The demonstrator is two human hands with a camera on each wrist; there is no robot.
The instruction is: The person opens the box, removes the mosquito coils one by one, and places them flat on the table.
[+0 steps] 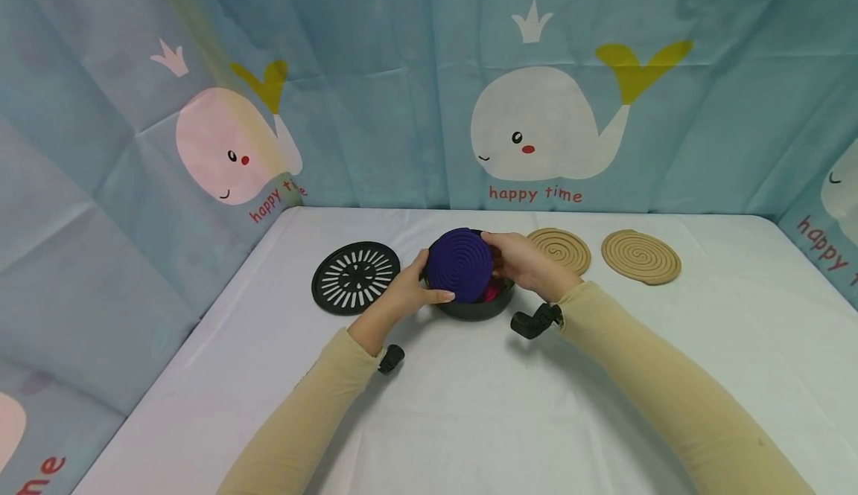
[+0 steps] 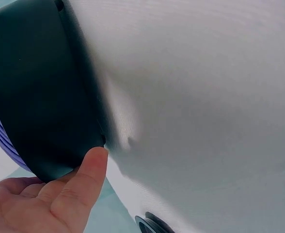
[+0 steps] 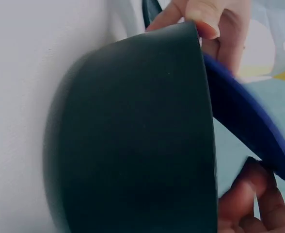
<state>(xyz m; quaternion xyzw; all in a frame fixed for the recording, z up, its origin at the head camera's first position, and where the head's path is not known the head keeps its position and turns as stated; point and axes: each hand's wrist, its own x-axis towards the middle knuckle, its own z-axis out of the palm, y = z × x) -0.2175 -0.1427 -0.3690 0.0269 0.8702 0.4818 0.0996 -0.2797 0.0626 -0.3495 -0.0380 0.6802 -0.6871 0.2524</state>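
A blue-purple mosquito coil stands tilted over a dark round mosquito coil holder. My left hand grips the holder's left side, and its thumb lies over the rim in the right wrist view. With fingers on the coil's right edge, my right hand holds that side raised above the rim. In the right wrist view, a gap shows between the coil and the holder. Something pink-red shows inside the holder, partly hidden by the coil.
A black slotted lid lies to the left of the holder. Two tan mosquito coils lie on the white table: one partly behind my right hand, the other farther right. A blue whale-print curtain hangs behind.
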